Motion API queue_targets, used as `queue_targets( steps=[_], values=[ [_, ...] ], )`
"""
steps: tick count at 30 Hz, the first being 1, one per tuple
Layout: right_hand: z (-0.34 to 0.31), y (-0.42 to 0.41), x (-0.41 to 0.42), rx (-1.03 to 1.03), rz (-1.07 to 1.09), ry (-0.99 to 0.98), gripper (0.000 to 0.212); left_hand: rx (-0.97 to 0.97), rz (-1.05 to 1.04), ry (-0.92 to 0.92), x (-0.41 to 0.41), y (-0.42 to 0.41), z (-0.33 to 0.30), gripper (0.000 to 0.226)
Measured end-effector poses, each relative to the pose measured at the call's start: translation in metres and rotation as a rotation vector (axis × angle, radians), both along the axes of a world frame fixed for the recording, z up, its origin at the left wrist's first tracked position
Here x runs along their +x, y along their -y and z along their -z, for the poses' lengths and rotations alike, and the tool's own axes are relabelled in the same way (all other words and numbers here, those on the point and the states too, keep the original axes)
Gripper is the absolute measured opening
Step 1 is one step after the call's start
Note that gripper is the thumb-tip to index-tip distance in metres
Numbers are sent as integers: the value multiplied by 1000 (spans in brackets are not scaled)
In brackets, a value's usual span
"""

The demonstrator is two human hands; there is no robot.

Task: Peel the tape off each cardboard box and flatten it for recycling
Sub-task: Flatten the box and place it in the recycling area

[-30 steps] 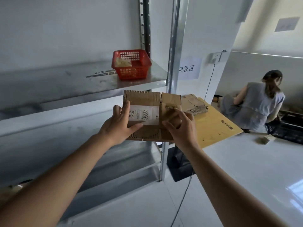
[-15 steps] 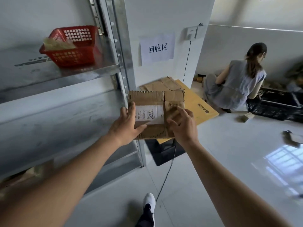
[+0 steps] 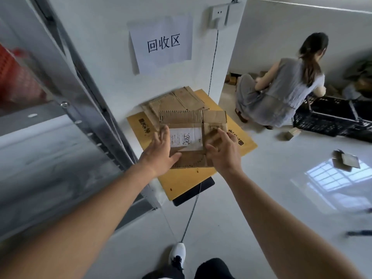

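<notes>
The glossy pale floor (image 3: 231,218) carries a large yellow flat cardboard sheet (image 3: 187,178) against the white wall; a black mat (image 3: 201,190) lies under its near edge, a black plastic crate (image 3: 330,119) well right

Bright daylight, window glare mirrored on the glossy floor (image 3: 332,198) at right, motion-blurred at its left, edges bent wide-angle.
</notes>
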State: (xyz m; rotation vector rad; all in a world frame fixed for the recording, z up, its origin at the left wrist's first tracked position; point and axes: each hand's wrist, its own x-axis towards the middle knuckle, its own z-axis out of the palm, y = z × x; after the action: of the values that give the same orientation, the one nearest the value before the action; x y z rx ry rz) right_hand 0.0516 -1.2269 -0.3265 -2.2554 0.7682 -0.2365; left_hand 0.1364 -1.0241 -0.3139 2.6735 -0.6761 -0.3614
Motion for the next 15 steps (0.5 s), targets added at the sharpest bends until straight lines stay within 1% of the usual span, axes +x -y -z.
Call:
queue_targets(
  steps=[3,7,11,15],
  values=[
    [9,30,32,8,-23,-28,72,16,-21,-16,29,29,11,103],
    [23,71,79,19,-88,-49,70,34,-104,-58,66,66,26,104],
    [39,114,132,63,-218,-62,68,37,-257,-85,96,104,44,102],
    [50,150,184,48,-372,-111,69,46,-381,-103,119,138,59,96]
  ],
)
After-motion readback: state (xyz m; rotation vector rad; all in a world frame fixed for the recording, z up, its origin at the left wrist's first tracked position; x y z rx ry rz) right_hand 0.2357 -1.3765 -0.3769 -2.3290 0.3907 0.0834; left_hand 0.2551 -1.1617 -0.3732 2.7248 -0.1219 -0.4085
